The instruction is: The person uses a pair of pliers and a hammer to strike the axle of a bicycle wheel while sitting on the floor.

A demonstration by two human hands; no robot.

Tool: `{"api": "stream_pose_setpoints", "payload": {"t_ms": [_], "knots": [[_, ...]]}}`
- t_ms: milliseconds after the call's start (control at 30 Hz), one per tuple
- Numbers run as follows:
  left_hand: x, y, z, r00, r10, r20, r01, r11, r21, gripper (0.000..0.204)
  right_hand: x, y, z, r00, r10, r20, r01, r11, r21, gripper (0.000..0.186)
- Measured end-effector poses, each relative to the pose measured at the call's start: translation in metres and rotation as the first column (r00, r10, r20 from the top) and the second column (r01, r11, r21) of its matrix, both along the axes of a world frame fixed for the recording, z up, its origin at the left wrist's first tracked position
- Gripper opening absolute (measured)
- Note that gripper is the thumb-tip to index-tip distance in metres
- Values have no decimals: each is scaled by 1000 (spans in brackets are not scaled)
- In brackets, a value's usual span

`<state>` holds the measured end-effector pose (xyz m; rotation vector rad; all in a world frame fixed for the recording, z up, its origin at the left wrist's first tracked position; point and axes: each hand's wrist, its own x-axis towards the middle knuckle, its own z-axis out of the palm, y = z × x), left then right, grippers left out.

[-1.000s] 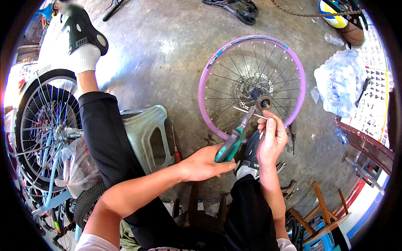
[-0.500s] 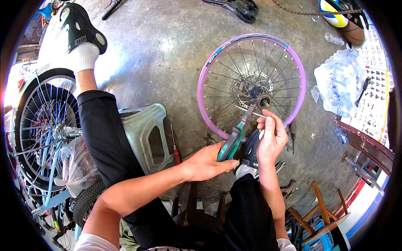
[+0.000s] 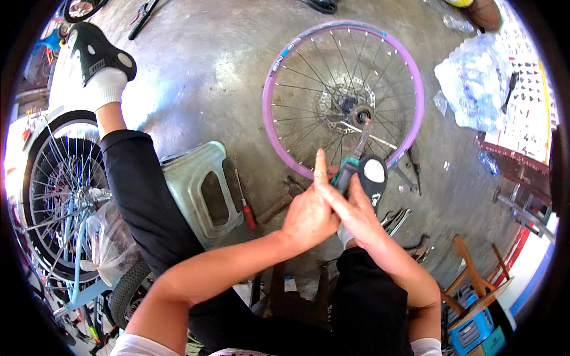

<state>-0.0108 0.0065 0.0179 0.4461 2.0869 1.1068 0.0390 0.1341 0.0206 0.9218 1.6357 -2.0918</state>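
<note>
The wheel (image 3: 349,107) with the purple rim lies on the floor (image 3: 237,101), just past the hands. The pliers (image 3: 352,161) have green and dark handles, and their metal end reaches up to the round middle of the wheel. A brown bit shows at the tip, but I cannot tell if the pliers are biting it. A thin white stick (image 3: 383,142) lies slanted across the spokes, just beyond the pliers.

The two hands are together, closed around the pliers' handles. The left hand (image 3: 310,215) comes in from the left side. The right hand (image 3: 359,215) crosses over it, with fingers on both sides of the handles. One finger points straight up, away from the grip. The fingers overlap, so I cannot tell whose it is.

A black shoe (image 3: 375,178) with a white spot is just beside the right hand. A hammer (image 3: 279,207) is near the left hand, and a red screwdriver (image 3: 247,215) is a bit more to the left. Past that is a pale green stool (image 3: 184,184). Some wrenches (image 3: 399,222) lie right of the right hand. Well beyond it, up and to the right, is a clear plastic bundle (image 3: 475,83).
</note>
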Motion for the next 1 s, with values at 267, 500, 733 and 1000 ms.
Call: {"api": "stream_pose_setpoints", "payload": {"t_ms": [267,500,733,1000], "knots": [[47,53,-3,995,85,50,-87,995,52,117,37,28,17,985,-162,61,162,987,4,48],[30,42,1,997,-74,26,69,988,141,111,25,83,-9,999,4,-46,21,846,533,45],[-82,13,-10,928,268,-259,-259,963,70,53,-32,155,-19,951,295,91,-189,322,928,46],[-146,70,-14,939,183,-292,-142,978,154,35,-46,176,-40,891,437,127,-237,207,949,44]]}}
